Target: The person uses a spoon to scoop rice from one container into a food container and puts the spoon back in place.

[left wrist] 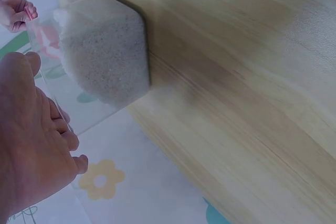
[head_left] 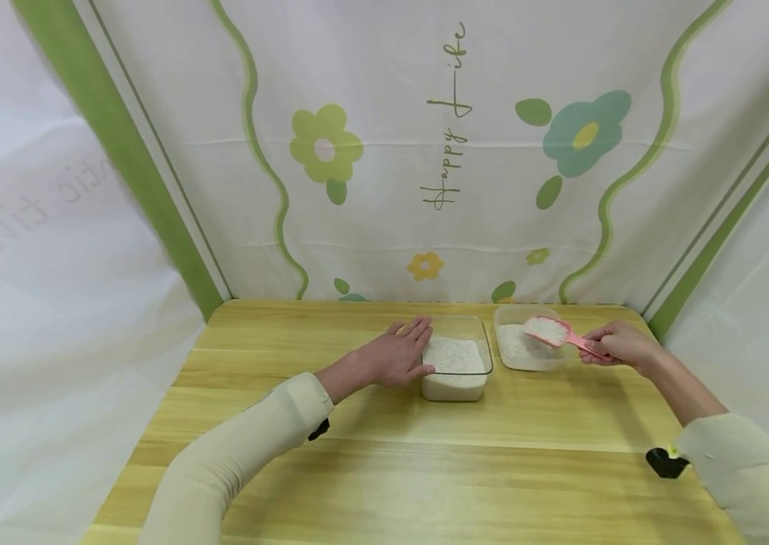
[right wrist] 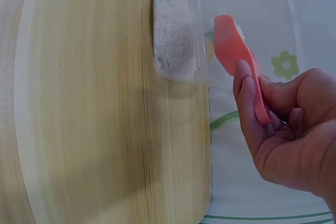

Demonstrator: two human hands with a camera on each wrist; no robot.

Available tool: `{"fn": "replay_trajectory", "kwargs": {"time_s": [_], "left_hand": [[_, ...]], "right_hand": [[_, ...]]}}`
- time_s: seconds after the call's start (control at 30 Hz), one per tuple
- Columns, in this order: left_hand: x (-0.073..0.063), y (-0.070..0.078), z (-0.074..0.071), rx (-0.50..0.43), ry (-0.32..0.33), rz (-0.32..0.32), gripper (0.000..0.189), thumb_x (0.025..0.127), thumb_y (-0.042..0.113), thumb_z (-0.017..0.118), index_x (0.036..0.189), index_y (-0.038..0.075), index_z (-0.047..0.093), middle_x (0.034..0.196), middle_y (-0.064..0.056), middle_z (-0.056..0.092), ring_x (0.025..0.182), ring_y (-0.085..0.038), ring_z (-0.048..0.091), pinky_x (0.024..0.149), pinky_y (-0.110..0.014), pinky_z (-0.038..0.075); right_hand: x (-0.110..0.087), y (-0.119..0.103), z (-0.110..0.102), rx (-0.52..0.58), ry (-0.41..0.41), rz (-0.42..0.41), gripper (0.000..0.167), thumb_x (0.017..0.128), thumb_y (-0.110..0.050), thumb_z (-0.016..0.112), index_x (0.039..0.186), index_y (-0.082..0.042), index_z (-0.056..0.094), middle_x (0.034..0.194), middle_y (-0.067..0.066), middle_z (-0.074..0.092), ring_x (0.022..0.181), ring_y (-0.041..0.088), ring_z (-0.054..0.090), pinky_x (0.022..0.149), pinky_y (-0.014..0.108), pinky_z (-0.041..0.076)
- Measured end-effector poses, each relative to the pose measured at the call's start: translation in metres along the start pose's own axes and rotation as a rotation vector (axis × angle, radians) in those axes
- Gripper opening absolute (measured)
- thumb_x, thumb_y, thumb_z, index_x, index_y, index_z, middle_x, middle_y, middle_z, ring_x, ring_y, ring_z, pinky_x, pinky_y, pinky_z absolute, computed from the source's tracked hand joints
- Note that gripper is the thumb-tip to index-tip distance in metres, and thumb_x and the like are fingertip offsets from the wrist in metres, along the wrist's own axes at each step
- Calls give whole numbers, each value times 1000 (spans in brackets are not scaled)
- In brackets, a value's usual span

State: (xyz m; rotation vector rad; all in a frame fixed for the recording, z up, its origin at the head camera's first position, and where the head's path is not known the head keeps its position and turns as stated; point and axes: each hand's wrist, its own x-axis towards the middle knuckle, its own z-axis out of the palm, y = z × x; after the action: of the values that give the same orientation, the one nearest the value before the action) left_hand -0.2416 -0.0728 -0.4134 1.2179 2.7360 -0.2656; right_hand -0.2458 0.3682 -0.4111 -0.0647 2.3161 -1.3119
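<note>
From here, my head view crops the cream cloth left sleeve at the bottom edge and the cream cloth right sleeve at the lower right. Faint reversed lettering runs off its left edge, partly illegible to me. In the left wrist view, the left edge cuts the bare left hand, and the pink plastic scoop, upper left, is blurred. In the right wrist view, I lose the translucent plastic tub at the top edge; the scoop's bowl hides most of its white load.
</note>
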Motion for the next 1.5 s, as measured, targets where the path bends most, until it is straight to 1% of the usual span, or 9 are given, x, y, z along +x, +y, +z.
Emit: {"fn": "replay_trajectory", "kwargs": {"time_s": [0.13,0.27,0.47,0.7,0.83,1.03,1.23,1.37,1.5], "left_hand": [[0,1,0,-5,2,1,80,105,59,22,160,1,12,169,-15,5,157,-25,3,124,-47,20],[0,1,0,-8,3,-1,81,105,59,22,160,1,12,169,-15,4,157,-26,3,124,-47,21],[1,1,-1,-9,6,-2,80,105,59,22,160,1,14,169,-16,7,157,-26,5,124,-47,21],[-1,1,-2,-22,-4,-6,79,106,58,22,160,2,12,169,-15,5,157,-26,4,124,-47,21],[-2,1,-1,-19,-2,-3,79,106,58,22,160,2,12,169,-15,5,157,-26,5,124,-48,22],[-2,1,-1,-18,1,0,79,106,58,22,160,2,12,169,-16,7,157,-26,5,124,-48,22],[-1,1,-1,-23,-5,-5,79,105,58,22,160,2,10,169,-15,5,157,-25,3,124,-48,20],[-1,1,-1,-36,-7,-8,80,105,59,22,160,3,9,169,-15,4,157,-24,1,125,-48,19],[-1,1,-1,-45,-3,-5,80,105,59,23,160,3,9,169,-14,3,157,-25,2,125,-48,19]], "right_hand": [[0,-1,1,-46,26,4,41,100,3,40,131,31,41,85,3,73,76,7,70,67,21,57],[-1,-4,0,-93,46,2,40,101,2,41,129,31,43,86,5,73,76,8,71,65,22,57],[-3,-5,-2,-111,70,10,40,100,1,42,129,29,45,86,5,74,75,7,71,66,22,57],[-6,-7,-3,-119,97,10,41,99,1,45,127,30,46,85,6,74,73,7,72,67,22,58],[-7,-8,-2,-139,114,-1,38,99,1,46,123,30,49,83,8,75,71,8,72,65,21,58],[-8,-6,0,-181,149,-14,32,97,1,49,115,26,58,79,10,75,66,7,70,62,21,58],[-8,-4,0,-212,174,-28,28,94,2,50,107,23,63,77,9,75,67,11,72,61,22,58],[-9,-6,1,-223,181,-26,28,95,3,50,109,24,62,77,8,74,66,9,71,60,22,58],[-9,-7,3,-235,187,-21,30,96,2,51,112,25,60,78,11,75,65,8,71,60,22,58]]}}
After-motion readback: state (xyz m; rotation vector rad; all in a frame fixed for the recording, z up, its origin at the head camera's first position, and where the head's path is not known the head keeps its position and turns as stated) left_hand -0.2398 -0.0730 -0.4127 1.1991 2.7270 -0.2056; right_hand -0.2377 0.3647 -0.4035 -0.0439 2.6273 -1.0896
